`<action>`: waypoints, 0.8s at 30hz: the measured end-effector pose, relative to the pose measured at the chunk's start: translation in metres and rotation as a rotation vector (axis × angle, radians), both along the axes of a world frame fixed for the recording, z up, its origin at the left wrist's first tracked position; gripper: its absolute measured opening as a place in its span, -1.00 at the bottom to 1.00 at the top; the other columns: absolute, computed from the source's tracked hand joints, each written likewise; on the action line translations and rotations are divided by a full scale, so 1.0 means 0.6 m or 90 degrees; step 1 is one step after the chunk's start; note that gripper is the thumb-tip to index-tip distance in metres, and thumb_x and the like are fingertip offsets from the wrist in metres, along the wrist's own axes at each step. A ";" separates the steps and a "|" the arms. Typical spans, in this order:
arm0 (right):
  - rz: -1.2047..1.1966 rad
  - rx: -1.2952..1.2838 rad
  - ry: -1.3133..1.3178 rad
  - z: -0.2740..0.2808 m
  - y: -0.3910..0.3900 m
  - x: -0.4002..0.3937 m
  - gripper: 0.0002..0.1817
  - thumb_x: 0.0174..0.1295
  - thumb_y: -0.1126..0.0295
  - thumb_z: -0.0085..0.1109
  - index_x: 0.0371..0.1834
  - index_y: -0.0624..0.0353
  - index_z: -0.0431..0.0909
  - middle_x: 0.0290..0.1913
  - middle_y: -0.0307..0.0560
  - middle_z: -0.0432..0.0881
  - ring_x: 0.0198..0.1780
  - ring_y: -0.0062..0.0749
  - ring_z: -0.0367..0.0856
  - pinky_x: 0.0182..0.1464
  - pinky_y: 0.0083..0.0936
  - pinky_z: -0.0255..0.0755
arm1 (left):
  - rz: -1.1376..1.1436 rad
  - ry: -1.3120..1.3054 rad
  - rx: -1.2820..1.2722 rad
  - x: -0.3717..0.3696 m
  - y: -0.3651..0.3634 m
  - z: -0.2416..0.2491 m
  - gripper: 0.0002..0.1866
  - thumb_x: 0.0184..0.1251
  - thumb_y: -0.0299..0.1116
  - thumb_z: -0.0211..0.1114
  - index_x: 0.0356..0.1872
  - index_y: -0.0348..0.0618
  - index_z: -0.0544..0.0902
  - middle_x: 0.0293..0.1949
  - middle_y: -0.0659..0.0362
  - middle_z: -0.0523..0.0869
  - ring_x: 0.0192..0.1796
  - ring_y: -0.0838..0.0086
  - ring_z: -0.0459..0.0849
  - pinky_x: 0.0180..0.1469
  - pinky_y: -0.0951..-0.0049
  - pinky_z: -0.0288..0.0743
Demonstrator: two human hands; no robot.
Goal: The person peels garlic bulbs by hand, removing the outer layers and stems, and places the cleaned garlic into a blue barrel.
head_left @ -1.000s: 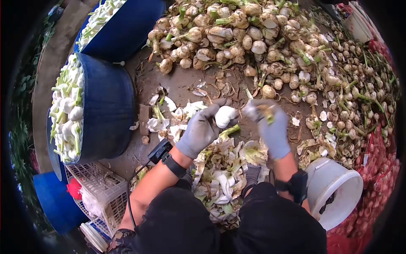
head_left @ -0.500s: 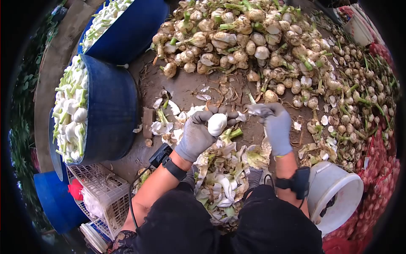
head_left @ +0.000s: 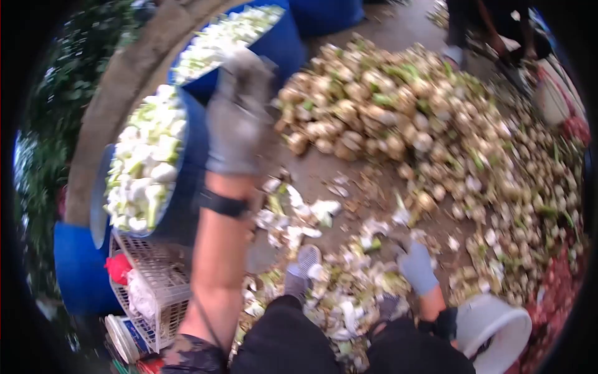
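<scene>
My left hand (head_left: 237,115), in a grey glove, is raised beside the blue tubs at the upper left. Motion smears its fingers, so whether a bulb is in them does not show. Close by stand a blue tub (head_left: 198,134) filled with trimmed white garlic bulbs (head_left: 146,165) and a second blue tub (head_left: 274,47) of garlic behind it. Low over the garlic peelings (head_left: 349,299) between my feet is my gloved right hand (head_left: 416,265). Its fingers are blurred and dark, and what they hold cannot be made out.
A large heap of untrimmed garlic (head_left: 386,118) spreads across the ground ahead and rightward. A white bucket (head_left: 498,330) stands at my right knee, a white crate (head_left: 171,299) at my left. Another person (head_left: 498,31) is at the upper right.
My left hand, which held a white garlic bulb over the peelings, has swung up and left toward the tubs. My right hand appears lower in view. The camera view has shifted.
</scene>
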State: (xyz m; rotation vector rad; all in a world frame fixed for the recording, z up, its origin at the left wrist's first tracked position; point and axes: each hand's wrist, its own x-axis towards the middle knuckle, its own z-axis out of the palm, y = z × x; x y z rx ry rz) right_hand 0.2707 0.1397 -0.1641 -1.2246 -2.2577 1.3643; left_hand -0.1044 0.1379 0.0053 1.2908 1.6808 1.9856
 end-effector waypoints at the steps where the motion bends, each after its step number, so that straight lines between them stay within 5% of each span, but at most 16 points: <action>1: -0.051 -0.148 -0.053 0.026 0.001 -0.007 -0.69 0.24 0.38 0.18 0.06 0.05 0.62 -0.13 0.12 0.70 -0.14 0.01 0.68 -0.09 -0.27 0.51 | -0.193 -0.345 0.084 -0.068 0.011 0.005 -0.64 0.63 -0.38 -0.19 0.17 -0.43 0.45 0.16 -0.07 0.59 0.21 0.23 0.59 0.31 0.37 0.50; 2: -0.020 -0.015 -0.052 -0.011 -0.001 0.008 -0.68 0.23 0.37 0.18 0.07 0.00 0.62 -0.12 0.14 0.69 -0.11 0.05 0.67 -0.09 -0.22 0.51 | -0.459 -0.586 0.224 -0.077 0.020 0.010 -0.62 0.61 -0.41 -0.18 0.24 -0.49 0.37 0.21 -0.17 0.53 0.28 0.23 0.54 0.36 0.34 0.46; 4: -0.008 0.090 -0.098 -0.025 0.017 0.012 -0.69 0.19 0.38 0.18 0.03 -0.02 0.63 -0.12 0.17 0.67 -0.14 0.08 0.65 -0.10 -0.12 0.50 | -0.428 -0.490 0.093 0.008 0.020 -0.001 -0.61 0.57 -0.41 -0.09 0.27 -0.43 0.39 0.21 -0.08 0.58 0.23 0.25 0.59 0.26 0.38 0.51; 5: -0.001 0.147 -0.296 -0.013 0.036 0.002 -0.69 0.14 0.40 0.20 -0.02 -0.09 0.66 -0.12 0.08 0.67 -0.07 0.03 0.63 -0.07 -0.13 0.49 | -0.432 -0.365 -0.097 0.042 0.012 -0.041 -0.63 0.52 -0.41 -0.02 0.24 -0.35 0.46 0.15 -0.02 0.63 0.16 0.29 0.63 0.20 0.40 0.53; 6: 0.011 0.271 -0.301 -0.016 0.063 0.005 -0.68 0.12 0.41 0.20 -0.04 -0.13 0.67 -0.12 0.01 0.67 -0.03 -0.01 0.60 -0.05 -0.16 0.47 | -0.424 -0.227 -0.285 0.077 -0.004 -0.085 -0.64 0.48 -0.41 0.04 0.21 -0.27 0.53 0.09 0.04 0.69 0.09 0.32 0.68 0.14 0.42 0.55; 7: 0.025 0.391 -0.302 -0.019 0.082 0.004 -0.67 0.09 0.43 0.21 -0.05 -0.17 0.68 -0.13 -0.05 0.66 0.02 -0.05 0.57 -0.03 -0.19 0.45 | -0.389 0.142 -0.435 0.144 -0.012 -0.104 -0.67 0.35 -0.41 0.16 0.10 -0.17 0.65 -0.07 0.03 0.76 -0.07 0.34 0.73 0.03 0.39 0.57; 8: 0.021 0.386 -0.305 -0.045 0.105 0.000 -0.67 0.09 0.43 0.21 -0.05 -0.17 0.68 -0.13 -0.05 0.66 0.02 -0.05 0.57 -0.03 -0.19 0.45 | -0.412 0.111 -0.643 0.175 -0.034 -0.159 -0.71 0.26 -0.38 0.26 0.00 -0.10 0.70 -0.06 -0.02 0.74 -0.07 0.25 0.72 0.05 0.36 0.56; 9: 0.063 0.482 -0.331 -0.085 0.132 -0.003 -0.67 0.05 0.43 0.22 -0.09 -0.18 0.69 -0.04 -0.11 0.65 0.04 -0.11 0.54 -0.05 -0.21 0.40 | -0.444 0.284 -0.642 0.209 -0.050 -0.203 -0.65 0.28 -0.36 0.28 0.09 -0.16 0.64 0.03 0.01 0.69 0.04 0.24 0.67 0.15 0.29 0.51; 11: 0.105 0.582 -0.367 -0.100 0.161 0.001 -0.66 0.00 0.44 0.23 -0.13 -0.19 0.70 0.05 -0.18 0.63 0.06 -0.17 0.50 -0.07 -0.23 0.35 | -0.448 0.233 -0.607 0.259 -0.074 -0.254 -0.59 0.27 -0.36 0.30 0.15 -0.18 0.59 0.07 -0.04 0.66 0.12 0.18 0.63 0.20 0.31 0.46; 14: 0.075 0.452 -0.505 -0.068 0.166 -0.007 -0.70 0.04 0.48 0.22 -0.16 -0.13 0.71 -0.01 -0.15 0.65 0.03 -0.18 0.53 -0.04 -0.22 0.37 | -0.429 0.057 -0.603 0.290 -0.081 -0.282 -0.47 0.20 -0.35 0.35 0.23 -0.17 0.52 0.15 0.00 0.62 0.19 0.21 0.59 0.27 0.28 0.39; 16: -0.191 0.226 -0.253 -0.035 0.136 -0.012 -0.69 0.08 0.54 0.20 -0.14 -0.11 0.71 -0.01 -0.14 0.67 -0.03 -0.16 0.55 -0.01 -0.32 0.38 | -0.374 0.101 -0.505 0.305 -0.074 -0.259 -0.44 0.21 -0.34 0.36 0.27 -0.17 0.49 0.19 -0.01 0.58 0.21 0.24 0.57 0.30 0.31 0.37; 17: -0.234 -0.009 0.006 -0.006 0.109 -0.013 -0.71 0.15 0.58 0.17 -0.09 0.02 0.69 -0.09 -0.15 0.71 -0.15 -0.27 0.61 -0.09 -0.49 0.43 | -0.313 0.149 -0.414 0.310 -0.075 -0.251 -0.40 0.22 -0.34 0.36 0.31 -0.17 0.45 0.24 -0.01 0.54 0.24 0.26 0.55 0.32 0.34 0.35; 18: -0.230 -0.020 0.010 0.009 0.079 -0.016 -0.71 0.15 0.58 0.17 -0.09 0.02 0.69 -0.09 -0.15 0.71 -0.15 -0.27 0.61 -0.09 -0.49 0.43 | -0.340 0.131 -0.400 0.313 -0.079 -0.250 -0.33 0.19 -0.44 0.38 0.36 -0.21 0.38 0.29 0.01 0.49 0.28 0.34 0.49 0.36 0.40 0.30; 20: -0.305 -0.459 0.350 0.022 0.032 -0.030 -0.76 0.20 0.57 0.17 -0.06 0.22 0.65 -0.20 -0.17 0.72 -0.27 -0.46 0.62 -0.24 -0.67 0.42 | -0.465 -0.046 -0.404 0.313 -0.086 -0.270 -0.30 0.14 -0.57 0.39 0.36 -0.25 0.37 0.30 0.09 0.48 0.29 0.45 0.45 0.39 0.44 0.27; 22: -0.302 -0.441 0.306 0.015 0.023 -0.018 -0.80 0.32 0.48 0.15 -0.07 0.35 0.62 -0.36 -0.21 0.67 -0.40 -0.62 0.59 -0.37 -0.72 0.41 | -0.487 -0.146 -0.381 0.312 -0.091 -0.272 -0.28 0.07 -0.62 0.42 0.34 -0.25 0.39 0.28 0.14 0.49 0.27 0.50 0.46 0.37 0.45 0.30; 24: -0.118 -0.428 0.216 0.048 0.032 0.002 -0.78 0.39 0.39 0.12 -0.07 0.32 0.61 -0.41 -0.21 0.63 -0.50 -0.66 0.54 -0.47 -0.70 0.38 | -0.493 -0.116 -0.437 0.310 -0.094 -0.260 -0.32 0.09 -0.59 0.43 0.31 -0.24 0.42 0.24 0.14 0.52 0.24 0.51 0.49 0.35 0.46 0.31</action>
